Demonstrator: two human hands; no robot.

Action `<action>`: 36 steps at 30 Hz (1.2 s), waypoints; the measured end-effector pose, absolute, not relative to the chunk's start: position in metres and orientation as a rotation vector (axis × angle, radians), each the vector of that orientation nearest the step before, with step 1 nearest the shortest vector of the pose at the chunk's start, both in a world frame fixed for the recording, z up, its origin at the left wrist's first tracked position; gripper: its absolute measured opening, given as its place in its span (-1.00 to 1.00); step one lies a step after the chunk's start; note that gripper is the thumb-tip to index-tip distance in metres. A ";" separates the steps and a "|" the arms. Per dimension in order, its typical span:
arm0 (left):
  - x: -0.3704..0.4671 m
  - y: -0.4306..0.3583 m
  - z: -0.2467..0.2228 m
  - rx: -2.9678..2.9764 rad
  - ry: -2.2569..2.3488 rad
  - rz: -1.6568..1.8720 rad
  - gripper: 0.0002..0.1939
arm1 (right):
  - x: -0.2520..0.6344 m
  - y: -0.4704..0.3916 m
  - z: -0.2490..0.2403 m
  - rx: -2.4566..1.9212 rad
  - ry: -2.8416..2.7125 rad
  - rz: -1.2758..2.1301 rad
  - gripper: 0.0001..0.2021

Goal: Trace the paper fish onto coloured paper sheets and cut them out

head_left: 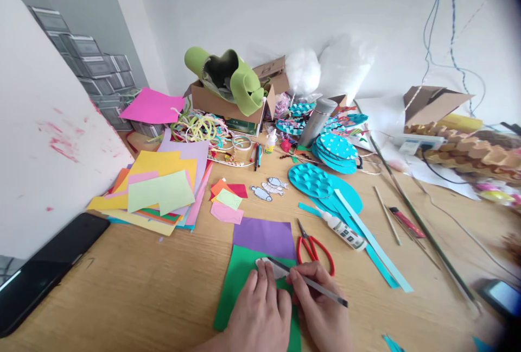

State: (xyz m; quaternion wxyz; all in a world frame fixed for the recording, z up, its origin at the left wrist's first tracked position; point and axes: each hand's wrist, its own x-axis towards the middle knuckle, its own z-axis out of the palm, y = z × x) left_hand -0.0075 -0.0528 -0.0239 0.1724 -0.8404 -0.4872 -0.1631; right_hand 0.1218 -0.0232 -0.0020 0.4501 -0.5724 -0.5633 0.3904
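Observation:
My right hand (319, 300) grips a slim pen (328, 291), its tip at the edge of a small white paper cutout (279, 269). Fingertips of my left hand (260, 308) press that cutout flat on a green paper sheet (228, 287), covering part of its outline. Under the green sheet's far edge lies a purple sheet (264, 235). Red-handled scissors (313, 249) rest just beyond my right hand. Farther off are several fish-shaped paper cutouts (261, 193) and small coloured paper pieces (228, 213), the pink one with a drawn outline.
At left are stacked coloured papers (163, 194) and a black phone (52, 265). Right of the scissors lie a glue bottle (345, 232), blue paper strips (382, 254) and a long thin stick (423, 227). A steel flask (317, 121) and cardboard box (228, 105) stand at the back.

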 end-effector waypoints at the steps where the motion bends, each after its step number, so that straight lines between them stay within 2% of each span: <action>1: -0.008 -0.053 -0.023 -2.377 -1.380 -0.470 -0.87 | 0.122 -0.023 -0.002 -1.415 -1.394 0.964 -0.69; 13: -0.008 -0.054 -0.027 -2.416 -1.367 -0.399 -0.85 | 0.122 -0.024 -0.002 -1.410 -1.407 0.974 -0.69; 21: -0.008 -0.053 -0.023 -2.362 -1.374 -0.473 -0.87 | 0.121 -0.022 -0.003 -1.397 -1.391 0.989 -0.69; 29: -0.010 -0.055 -0.029 -2.458 -1.366 -0.365 -0.83 | 0.122 -0.024 -0.004 -1.413 -1.417 0.970 -0.71; 36: -0.008 -0.054 -0.025 -2.414 -1.374 -0.430 -0.87 | 0.125 -0.024 -0.008 -1.429 -1.345 0.970 -0.74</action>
